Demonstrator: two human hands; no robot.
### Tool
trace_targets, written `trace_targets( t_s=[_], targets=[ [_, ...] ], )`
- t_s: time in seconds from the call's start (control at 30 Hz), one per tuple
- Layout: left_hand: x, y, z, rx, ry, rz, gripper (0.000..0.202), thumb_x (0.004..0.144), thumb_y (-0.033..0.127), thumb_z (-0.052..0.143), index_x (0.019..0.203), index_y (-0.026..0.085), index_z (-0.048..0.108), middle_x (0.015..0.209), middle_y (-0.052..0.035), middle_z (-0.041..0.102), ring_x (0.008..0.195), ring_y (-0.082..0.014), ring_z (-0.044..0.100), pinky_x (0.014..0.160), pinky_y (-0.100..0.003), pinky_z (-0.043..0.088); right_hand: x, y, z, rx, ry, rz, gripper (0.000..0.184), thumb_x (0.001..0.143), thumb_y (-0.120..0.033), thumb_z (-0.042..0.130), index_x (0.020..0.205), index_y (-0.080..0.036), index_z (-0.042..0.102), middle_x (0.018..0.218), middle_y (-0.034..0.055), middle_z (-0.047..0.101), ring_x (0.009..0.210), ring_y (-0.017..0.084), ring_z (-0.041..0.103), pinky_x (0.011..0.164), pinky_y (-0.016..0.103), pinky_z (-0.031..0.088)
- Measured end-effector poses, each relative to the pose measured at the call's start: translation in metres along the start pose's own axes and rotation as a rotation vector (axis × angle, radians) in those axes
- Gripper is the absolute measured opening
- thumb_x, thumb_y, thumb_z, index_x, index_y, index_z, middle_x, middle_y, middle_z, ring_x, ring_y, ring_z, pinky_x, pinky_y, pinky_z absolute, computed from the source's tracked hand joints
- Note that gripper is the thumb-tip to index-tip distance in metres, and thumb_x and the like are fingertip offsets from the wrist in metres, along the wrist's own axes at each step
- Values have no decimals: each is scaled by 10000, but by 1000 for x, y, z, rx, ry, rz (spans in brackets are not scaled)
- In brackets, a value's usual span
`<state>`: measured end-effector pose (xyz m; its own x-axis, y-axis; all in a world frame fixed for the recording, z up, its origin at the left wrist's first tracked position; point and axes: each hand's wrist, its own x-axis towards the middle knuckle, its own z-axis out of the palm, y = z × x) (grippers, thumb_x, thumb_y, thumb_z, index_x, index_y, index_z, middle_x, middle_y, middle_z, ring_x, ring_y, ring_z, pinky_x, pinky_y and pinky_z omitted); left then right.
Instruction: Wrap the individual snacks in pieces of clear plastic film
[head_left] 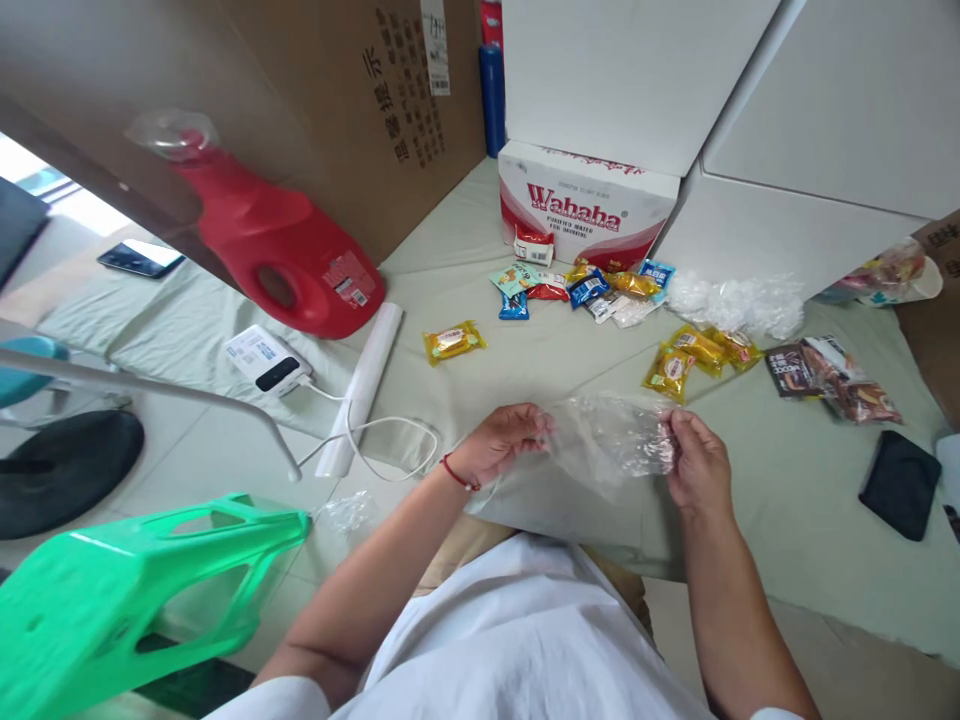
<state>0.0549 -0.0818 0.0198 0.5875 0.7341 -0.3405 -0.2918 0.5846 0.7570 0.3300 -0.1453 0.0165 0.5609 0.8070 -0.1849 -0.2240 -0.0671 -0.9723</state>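
A clear plastic bag (604,440) is stretched between my two hands, above the front of the cloth-covered table (480,375). My left hand (504,440), with a red string bracelet at the wrist, pinches its left end. At the other end my right hand (696,458) grips it between thumb and fingers. The bag looks flat, with nothing visible inside. Beyond it lie a lone yellow-wrapped snack (454,343), a cluster of yellow-wrapped snacks (699,350), and a pile of mixed small snack packets (589,288).
A Wahaha water box (589,205) stands at the back, with crumpled clear plastic (739,302) beside it. Brown packets (851,380) and a black pouch (900,485) lie right. Leftward are a red jug (300,250), a white roll (364,385), a cabled white device (268,358) and a green stool (150,570).
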Motion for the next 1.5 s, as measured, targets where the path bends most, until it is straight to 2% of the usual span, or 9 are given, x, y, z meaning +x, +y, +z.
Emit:
trace_targets(
  t_s=[0.17,0.33,0.4,0.53,0.67,0.8,1.0,1.13,1.5],
  targets=[
    [13,8,-29,286,43,-41,416,639,455,939,727,140,682,818,-40,683,775,-135,601,704,-248,474,45,-5,-24,-473,24,-150,429,778,-589,734,817,-162,717,630,-23,554,523,104,398,496,247,338],
    [19,2,-26,357,30,0,362,605,362,938,684,149,657,825,-30,695,751,-136,612,717,-263,454,34,-31,-14,-946,197,-743,319,904,-424,621,1054,-178,758,1101,101,660,730,161,584,756,355,527],
    [18,0,-23,352,28,13,351,615,342,932,674,150,645,850,-31,702,788,-143,633,754,-268,456,18,-36,4,-896,45,-872,241,966,-368,588,1047,-215,756,1077,90,669,813,181,626,781,344,538],
    [17,0,-20,335,20,23,340,634,327,926,666,142,643,1003,-71,731,910,-172,672,828,-281,475,2,-19,48,-795,-578,-818,212,980,-300,619,1151,-265,740,1178,76,663,848,165,657,771,321,555],
    [14,0,-23,276,-16,29,373,635,309,940,659,142,607,1046,-88,742,933,-186,704,834,-284,506,12,11,75,-763,-831,-748,158,964,-209,626,1059,-249,747,1073,57,702,869,172,672,761,313,544],
    [10,1,-28,75,-10,-23,398,648,293,942,743,151,582,1063,-79,747,910,-207,751,822,-314,557,18,19,78,-718,-800,-722,181,988,-154,565,980,-236,725,908,34,700,837,168,664,751,304,521],
    [12,0,-27,-141,-6,-68,438,586,163,930,848,162,579,1041,-68,765,943,-236,780,834,-321,597,9,11,73,-656,-862,-754,202,1008,-240,601,1166,-274,723,1056,62,655,916,177,641,795,327,538],
    [12,-4,-24,-130,49,-41,453,577,106,918,891,167,598,930,-3,750,831,-162,762,805,-282,596,6,15,78,-668,-979,-832,256,991,-274,654,1231,-315,735,1159,79,614,979,197,589,825,356,530],
    [-4,-6,-27,-2,155,-76,383,630,298,964,917,107,798,900,-70,773,854,-165,709,875,-292,544,8,26,85,-696,-953,-851,169,1022,-287,606,997,-260,771,915,61,645,865,206,546,794,376,475]
  ],
)
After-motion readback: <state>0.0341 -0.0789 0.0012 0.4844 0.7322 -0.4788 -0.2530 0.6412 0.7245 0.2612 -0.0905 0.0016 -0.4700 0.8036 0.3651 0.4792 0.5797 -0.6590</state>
